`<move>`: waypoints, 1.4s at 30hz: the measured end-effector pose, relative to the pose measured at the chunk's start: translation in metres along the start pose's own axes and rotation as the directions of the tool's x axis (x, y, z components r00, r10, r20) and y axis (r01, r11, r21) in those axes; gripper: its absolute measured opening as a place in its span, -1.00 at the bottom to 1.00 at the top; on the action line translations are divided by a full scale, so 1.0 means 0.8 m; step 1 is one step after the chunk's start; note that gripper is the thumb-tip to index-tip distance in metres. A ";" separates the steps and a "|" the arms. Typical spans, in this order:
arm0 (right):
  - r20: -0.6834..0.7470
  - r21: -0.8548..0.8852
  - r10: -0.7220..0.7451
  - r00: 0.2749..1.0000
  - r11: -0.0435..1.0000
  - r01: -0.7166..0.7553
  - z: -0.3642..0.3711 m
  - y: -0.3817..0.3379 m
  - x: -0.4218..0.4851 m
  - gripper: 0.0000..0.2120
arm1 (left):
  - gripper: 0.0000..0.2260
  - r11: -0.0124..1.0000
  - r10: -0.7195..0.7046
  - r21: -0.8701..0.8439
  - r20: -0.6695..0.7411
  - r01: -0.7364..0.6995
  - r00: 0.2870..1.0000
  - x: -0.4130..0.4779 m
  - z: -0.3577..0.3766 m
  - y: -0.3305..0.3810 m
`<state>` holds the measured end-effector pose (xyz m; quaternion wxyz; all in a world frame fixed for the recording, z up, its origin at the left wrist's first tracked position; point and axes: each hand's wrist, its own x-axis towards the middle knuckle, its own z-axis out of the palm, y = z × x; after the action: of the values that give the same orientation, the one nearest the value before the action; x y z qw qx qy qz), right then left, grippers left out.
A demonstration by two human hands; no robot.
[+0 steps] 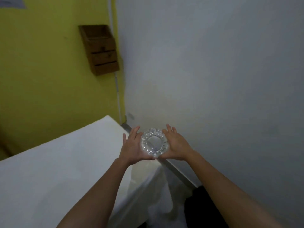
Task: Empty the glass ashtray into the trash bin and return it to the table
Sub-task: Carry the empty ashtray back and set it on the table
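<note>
A round clear glass ashtray (154, 142) with a scalloped rim is held between both palms above the right edge of a table covered in white cloth (57, 162). My left hand (134, 145) presses its left side, fingers stretched forward. My right hand (175, 145) presses its right side the same way. The ashtray's bowl looks empty. No trash bin is in view.
A grey wall (213, 79) stands close on the right, a yellow-green wall (41, 71) on the left. A wooden wall box (100, 50) hangs near the corner. A grey ledge (177, 171) runs along the table's right side; something dark (202, 204) lies below.
</note>
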<state>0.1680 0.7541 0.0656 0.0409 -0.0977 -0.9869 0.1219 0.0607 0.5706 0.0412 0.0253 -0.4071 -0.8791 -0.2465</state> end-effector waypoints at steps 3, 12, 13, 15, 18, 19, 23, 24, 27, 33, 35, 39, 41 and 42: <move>0.042 -0.015 -0.116 0.992 0.993 0.116 0.014 -0.078 0.034 0.11 | 0.09 0.992 -0.113 0.057 -0.054 0.116 0.992 -0.048 -0.048 -0.055; 0.117 0.009 -0.434 0.893 0.900 0.436 0.081 -0.324 0.096 0.10 | 0.16 0.894 -0.422 0.088 -0.168 0.440 0.891 -0.212 -0.174 -0.207; 0.126 0.037 -0.458 0.880 0.889 0.457 0.092 -0.354 0.100 0.10 | 0.13 0.880 -0.446 0.093 -0.177 0.466 0.878 -0.232 -0.186 -0.226; 0.156 0.096 -0.494 0.855 0.869 0.485 0.113 -0.406 0.104 0.09 | 0.08 0.853 -0.484 0.111 -0.195 0.509 0.853 -0.269 -0.207 -0.259; 0.189 0.127 -0.534 0.824 0.846 0.518 0.148 -0.478 0.106 0.10 | 0.07 0.812 -0.544 0.111 -0.207 0.572 0.813 -0.322 -0.231 -0.306; 0.197 0.132 -0.545 0.815 0.838 0.529 0.160 -0.500 0.106 0.10 | 0.08 0.799 -0.563 0.108 -0.207 0.591 0.800 -0.339 -0.237 -0.321; 0.232 0.149 -0.576 0.784 0.817 0.557 0.202 -0.573 0.100 0.09 | 0.06 0.760 -0.615 0.110 -0.200 0.641 0.763 -0.399 -0.256 -0.371; 0.240 0.153 -0.582 0.777 0.813 0.562 0.211 -0.589 0.099 0.09 | 0.05 0.753 -0.623 0.111 -0.197 0.649 0.757 -0.412 -0.260 -0.381; 0.267 0.160 -0.592 0.760 0.805 0.571 0.234 -0.629 0.095 0.08 | 0.04 0.732 -0.650 0.101 -0.193 0.673 0.735 -0.445 -0.269 -0.408; 0.328 0.164 -0.595 0.734 0.801 0.576 0.269 -0.680 0.089 0.07 | 0.05 0.684 -0.704 0.112 -0.156 0.721 0.692 -0.488 -0.268 -0.449; 0.349 0.158 -0.575 0.740 0.814 0.559 0.279 -0.684 0.089 0.08 | 0.04 0.682 -0.710 0.113 -0.136 0.723 0.691 -0.490 -0.265 -0.456; 0.385 0.128 -0.542 0.747 0.833 0.538 0.292 -0.679 0.088 0.10 | 0.02 0.672 -0.729 0.101 -0.079 0.733 0.680 -0.486 -0.254 -0.464; 0.404 0.135 -0.525 0.749 0.844 0.519 0.297 -0.677 0.090 0.10 | 0.03 0.674 -0.730 0.104 -0.062 0.732 0.681 -0.483 -0.249 -0.467; 0.411 0.138 -0.523 0.747 0.846 0.516 0.299 -0.676 0.091 0.11 | 0.03 0.676 -0.728 0.106 -0.059 0.729 0.683 -0.482 -0.247 -0.469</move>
<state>-0.0271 0.1988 -0.0272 -0.1464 0.2103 -0.9576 0.1320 0.0140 0.0047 -0.0352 -0.0454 -0.0197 -0.9815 -0.1847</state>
